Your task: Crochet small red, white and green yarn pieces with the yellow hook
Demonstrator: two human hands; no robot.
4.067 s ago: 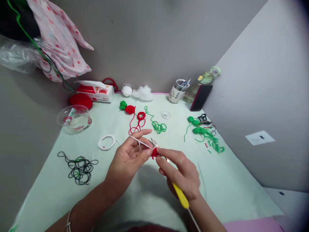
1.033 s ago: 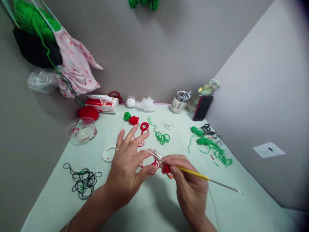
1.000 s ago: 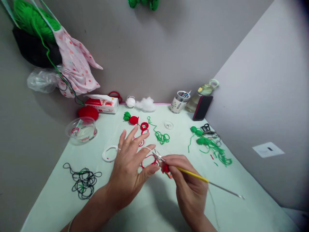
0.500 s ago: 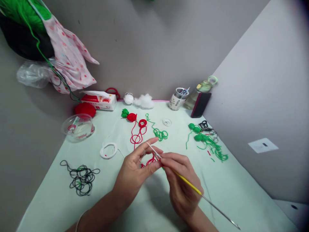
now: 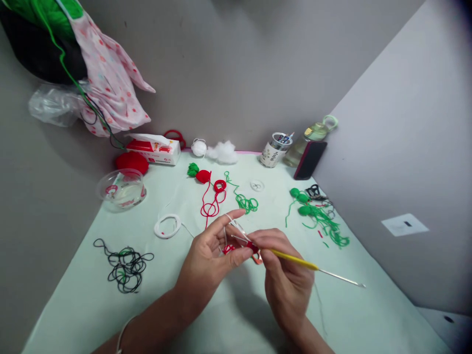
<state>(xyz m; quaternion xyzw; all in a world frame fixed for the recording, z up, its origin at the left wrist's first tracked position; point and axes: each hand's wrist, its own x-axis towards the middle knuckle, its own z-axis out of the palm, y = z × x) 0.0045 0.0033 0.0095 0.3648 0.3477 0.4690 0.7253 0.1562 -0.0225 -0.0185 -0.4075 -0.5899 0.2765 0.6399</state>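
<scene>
My right hand (image 5: 285, 270) grips a yellow-handled crochet hook (image 5: 295, 259), its rear metal end pointing right. The hook's front tip lies by a small red crocheted piece (image 5: 253, 247), pinched between the thumb and fingers of my left hand (image 5: 210, 258). White yarn (image 5: 236, 222) runs over the raised left index finger to the piece. Some red yarn (image 5: 228, 249) shows inside the left hand. A white yarn coil (image 5: 167, 226) lies left of that hand. Part of the small piece is hidden by the fingers.
Black tangled yarn (image 5: 127, 269) lies at the left, near a clear plastic bowl (image 5: 123, 189). Red yarn (image 5: 211, 210) and green yarn (image 5: 248, 203) lie beyond my hands. Green pieces (image 5: 304, 210) are at the right. Behind stand a tissue box (image 5: 162, 151), pen holder (image 5: 275, 151) and phone (image 5: 310, 160).
The hook has swung to a flatter angle, its rear end higher. More of the red piece shows between my hands. The whole view has shifted slightly.
</scene>
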